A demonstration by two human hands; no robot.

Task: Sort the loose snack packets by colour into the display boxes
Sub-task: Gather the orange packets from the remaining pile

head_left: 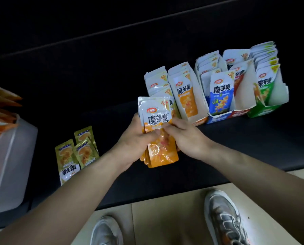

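Hands mid-frame, head view: left hand (133, 138) & right hand (188, 138) both gripping one fanned stack of orange packets (162, 154), just below-left of the orange display box (199, 103). Risk imo: uneven stack could splay or drop a pkt going in, as box looks near full. Lower left, gold packets (71, 154) wait, unsorted.

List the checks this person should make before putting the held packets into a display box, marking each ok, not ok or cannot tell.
1. Grip: left hand and right hand both hold the orange stack: ok.
2. Whole stack one colour: cannot tell, front packets hide the rest.
3. Target orange box open on top: ok.
4. Stack squared up: not ok, edges fanned.
5. Remaining gold packets sorted: not ok, loose on the table.
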